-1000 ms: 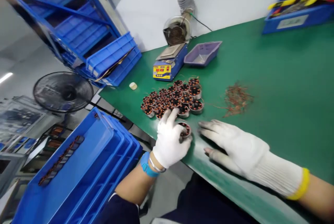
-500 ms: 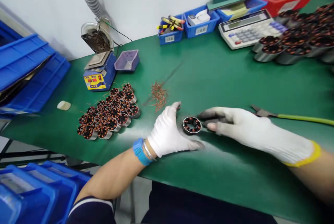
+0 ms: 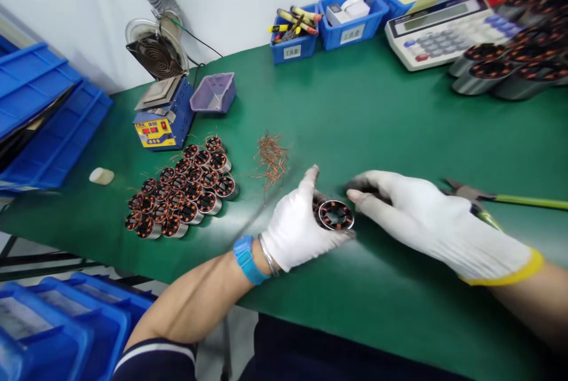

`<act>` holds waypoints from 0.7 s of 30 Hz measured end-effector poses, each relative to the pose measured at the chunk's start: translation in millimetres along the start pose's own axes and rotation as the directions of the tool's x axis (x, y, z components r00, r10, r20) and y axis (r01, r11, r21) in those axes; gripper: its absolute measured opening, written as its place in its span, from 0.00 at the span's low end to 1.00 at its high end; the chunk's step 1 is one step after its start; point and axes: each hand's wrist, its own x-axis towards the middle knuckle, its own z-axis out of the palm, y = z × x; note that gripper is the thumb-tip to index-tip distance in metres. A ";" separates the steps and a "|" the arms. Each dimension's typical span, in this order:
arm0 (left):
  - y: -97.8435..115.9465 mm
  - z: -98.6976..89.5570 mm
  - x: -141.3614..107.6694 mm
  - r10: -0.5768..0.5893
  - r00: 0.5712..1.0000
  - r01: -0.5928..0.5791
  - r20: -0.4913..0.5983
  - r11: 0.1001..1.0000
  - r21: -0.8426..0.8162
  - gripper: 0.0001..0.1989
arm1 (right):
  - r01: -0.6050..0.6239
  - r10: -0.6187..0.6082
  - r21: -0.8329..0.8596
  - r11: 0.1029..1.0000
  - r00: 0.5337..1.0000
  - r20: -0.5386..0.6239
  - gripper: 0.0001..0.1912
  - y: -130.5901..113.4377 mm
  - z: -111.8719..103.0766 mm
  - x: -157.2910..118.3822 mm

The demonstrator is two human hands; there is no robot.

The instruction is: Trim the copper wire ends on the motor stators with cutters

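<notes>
A round motor stator [image 3: 336,215] with a silver rim and copper windings is in my left hand [image 3: 295,221]. The white glove curls around its left side, thumb below and forefinger stretched out above. Just to its right is my right hand [image 3: 408,209], in a white glove with darkened fingertips. Thumb and forefinger meet in a pinch; whatever is between them is too small to make out. Cutting pliers [image 3: 473,193] with green handles lie behind my right hand, which partly covers one handle. A loose pile of copper wire bits [image 3: 271,159] lies beyond my left hand.
Several stators [image 3: 181,191] stand grouped on the left, near a blue-and-yellow heating unit [image 3: 160,120] and a purple tray [image 3: 213,94]. Larger stators [image 3: 483,76], a calculator [image 3: 444,32] and a blue tool box [image 3: 293,44] line the back. A white lump [image 3: 102,176] sits far left.
My left hand has closed in around the stator. The right hand's thumb and fingers, apart before, have come together. The whole view has shifted slightly.
</notes>
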 end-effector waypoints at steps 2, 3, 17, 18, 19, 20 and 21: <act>-1.2 0.3 -1.1 0.000 1.000 0.000 0.004 1.000 -0.005 0.56 | 0.022 -0.029 0.117 0.993 0.998 0.064 0.21 -1.2 4.9 2.4; -1.2 0.2 -1.6 -0.001 1.000 0.001 0.009 1.000 -0.004 0.57 | 0.007 -0.020 0.133 0.991 0.995 0.099 0.20 -0.8 6.1 3.3; -1.5 -1.3 -0.5 -0.001 0.999 0.003 0.051 1.000 -0.025 0.57 | 0.058 -0.070 0.226 0.972 0.997 0.043 0.19 -7.3 10.1 3.7; -1.8 -1.4 -0.4 0.007 0.999 -0.006 0.051 1.000 -0.019 0.57 | 0.027 -0.038 0.200 0.979 0.998 0.051 0.19 -4.8 10.2 1.8; -1.9 -1.7 -0.4 0.018 0.999 -0.017 0.052 1.000 -0.015 0.57 | -0.004 -0.005 0.161 0.987 0.998 0.059 0.19 -1.0 9.4 -1.3; -1.7 -2.0 -0.4 0.030 0.998 -0.029 0.055 1.000 -0.012 0.56 | -0.030 0.024 0.111 0.993 0.998 0.060 0.20 3.3 7.9 -5.5; -1.2 -2.3 -0.5 0.040 0.997 -0.039 0.060 0.999 -0.009 0.56 | -0.048 0.046 0.058 0.997 0.998 0.044 0.20 7.1 5.9 -10.1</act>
